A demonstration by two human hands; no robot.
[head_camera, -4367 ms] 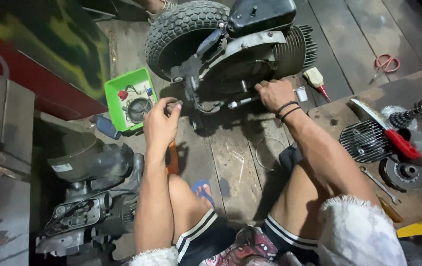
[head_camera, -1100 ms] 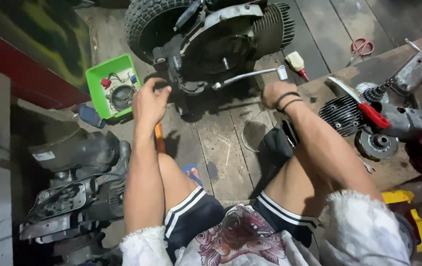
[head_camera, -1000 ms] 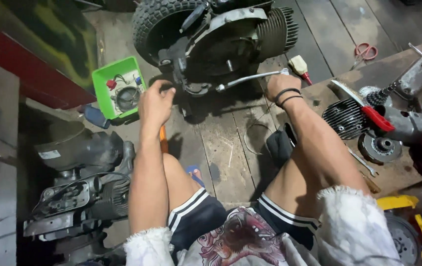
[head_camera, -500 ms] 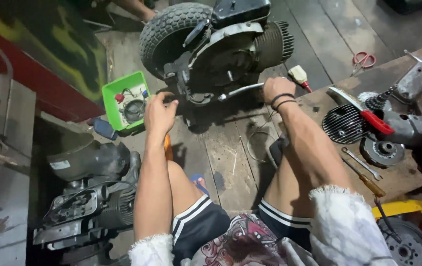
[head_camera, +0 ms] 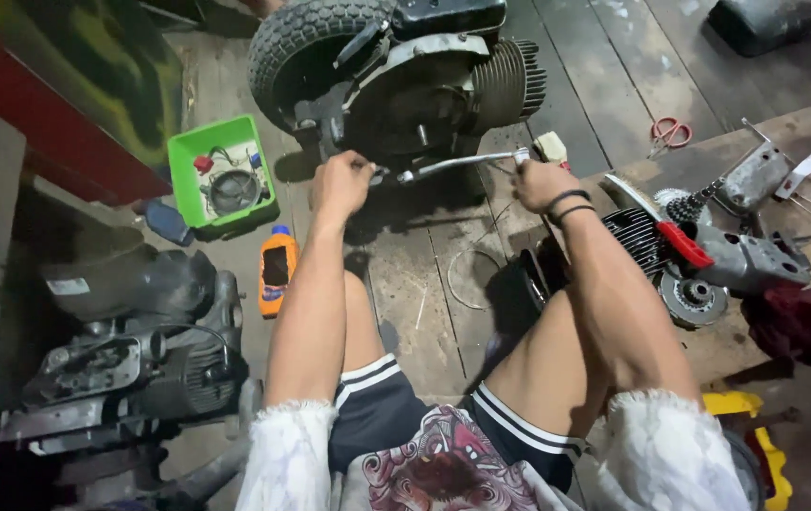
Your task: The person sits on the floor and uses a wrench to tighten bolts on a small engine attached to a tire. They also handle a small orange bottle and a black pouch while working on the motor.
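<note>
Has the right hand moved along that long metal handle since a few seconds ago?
Yes. The right hand slid outward to the handle's free end, away from the engine.

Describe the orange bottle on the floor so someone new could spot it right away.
Start at the big tyred engine at the top. Down-left of it sits a green tray; just below the tray's right corner lies the orange bottle, beside the left forearm. It has a blue cap and dark label.

Tray [head_camera: 176, 161] left of engine [head_camera: 415, 85] — bottle [head_camera: 277, 270] before tray, scissors [head_camera: 670, 131] right.
</note>
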